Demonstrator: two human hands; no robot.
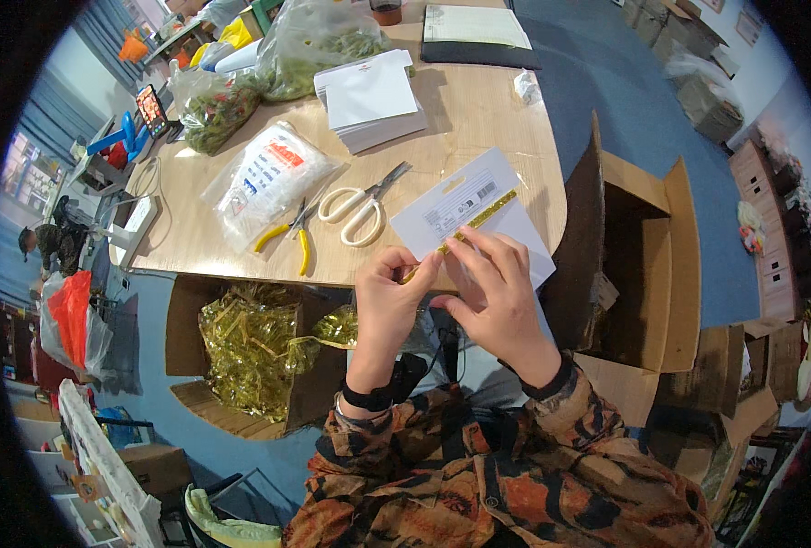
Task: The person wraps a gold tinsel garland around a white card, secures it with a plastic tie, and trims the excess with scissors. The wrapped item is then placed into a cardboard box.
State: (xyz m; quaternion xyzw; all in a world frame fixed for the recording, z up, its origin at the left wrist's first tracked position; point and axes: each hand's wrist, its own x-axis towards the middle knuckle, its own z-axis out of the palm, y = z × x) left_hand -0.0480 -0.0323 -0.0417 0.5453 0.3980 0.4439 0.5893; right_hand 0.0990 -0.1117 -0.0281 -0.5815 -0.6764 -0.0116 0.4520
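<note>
A white card point(439, 203) with a hang slot and a printed barcode label lies slanted at the table's front edge. Across it runs a gold glitter strip point(494, 209). My left hand point(386, 288) pinches the strip's near end between thumb and fingers at the card's lower corner. Fingertips of my right hand point(504, 294) rest on the strip over the card, with the thumb spread away. More white card shows beneath and right of that hand. To the left lie white-handled scissors point(357, 212) and yellow-handled pliers point(295, 236).
A printed plastic bag point(268, 181) and a stack of white cards point(372, 96) are on the wooden table point(193, 240). Bags of greenery point(217, 113) stand behind. A carton of gold tinsel point(251, 349) is below left; an open cardboard box point(631, 274) stands right.
</note>
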